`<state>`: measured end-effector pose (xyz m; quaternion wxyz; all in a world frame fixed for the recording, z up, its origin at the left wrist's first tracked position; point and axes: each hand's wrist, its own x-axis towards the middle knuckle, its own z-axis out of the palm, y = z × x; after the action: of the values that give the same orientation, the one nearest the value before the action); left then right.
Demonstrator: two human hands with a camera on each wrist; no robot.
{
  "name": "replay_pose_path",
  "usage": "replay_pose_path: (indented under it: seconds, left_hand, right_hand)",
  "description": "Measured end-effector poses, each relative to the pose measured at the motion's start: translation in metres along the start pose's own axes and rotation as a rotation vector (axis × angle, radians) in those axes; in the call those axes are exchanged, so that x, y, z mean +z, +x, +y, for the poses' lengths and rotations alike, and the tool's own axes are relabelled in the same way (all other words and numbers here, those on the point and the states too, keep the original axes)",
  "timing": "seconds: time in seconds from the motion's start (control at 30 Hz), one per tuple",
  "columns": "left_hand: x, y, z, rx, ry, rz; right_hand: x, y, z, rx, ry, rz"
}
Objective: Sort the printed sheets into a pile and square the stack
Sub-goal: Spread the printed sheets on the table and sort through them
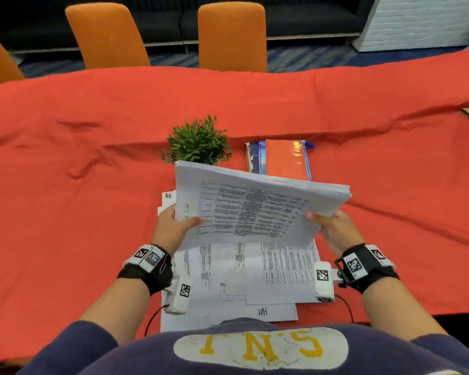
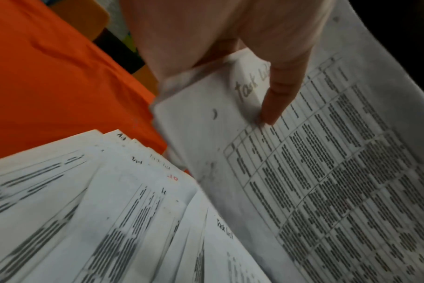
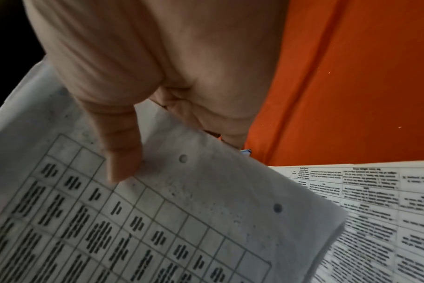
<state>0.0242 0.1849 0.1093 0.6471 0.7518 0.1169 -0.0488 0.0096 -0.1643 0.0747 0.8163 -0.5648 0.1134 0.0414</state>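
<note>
We hold the stack above the desk, left hand and right hand pinching opposite edges, fingers underneath, to align it; loose sheets remain below.

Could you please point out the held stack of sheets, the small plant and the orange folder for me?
Held stack (image 1: 255,209), head view, middle of its printed top sheet.
Plant (image 1: 198,140), head view, centre of the green leaves.
Orange folder (image 1: 284,159), head view, middle of its glossy cover.
</note>
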Motion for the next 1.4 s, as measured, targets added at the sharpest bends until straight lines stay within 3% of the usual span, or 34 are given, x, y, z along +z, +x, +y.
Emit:
replay_pose_path:
  seconds: [0.33,0.53,0.73,0.93,1.0,1.1,1.17,1.23,1.33,1.4]
  left_hand:
    - [0.016,-0.006,-0.046,-0.179,-0.139,0.128]
    - [0.01,-0.005,-0.03,-0.06,-0.141,0.125]
    - [0.018,-0.007,-0.041,-0.16,-0.114,0.093]
    - [0.026,-0.007,-0.028,-0.146,-0.079,0.119]
    - [0.023,-0.004,-0.015,-0.096,-0.018,0.098]
    - [0.019,0.007,0.013,0.03,0.088,0.067]
    - [0.02,0.01,0.035,0.15,0.179,0.022]
    - [0.027,0.009,0.058,0.253,0.291,-0.041]
    - [0.037,0.003,0.091,0.368,0.341,-0.123]
    - [0.034,0.0,0.103,0.414,0.324,-0.14]
  right_hand:
    - [0.005,-0.004,0.038,0.122,-0.361,0.124]
    - [0.012,-0.009,0.017,0.053,-0.296,0.07]
    - [0.011,-0.004,0.031,0.128,-0.271,0.106]
    - [0.012,0.001,0.035,0.178,-0.306,0.156]
    - [0.01,0.006,0.021,0.147,-0.342,0.214]
    - [0.02,0.011,-0.018,-0.098,-0.613,0.321]
    - [0.047,0.009,-0.043,-0.32,-0.853,0.193]
    - [0.084,0.007,-0.059,-0.476,-1.168,-0.026]
    - [0.125,0.004,-0.075,-0.46,-1.394,-0.198]
    - [0.129,0.004,-0.084,-0.357,-1.257,-0.209]
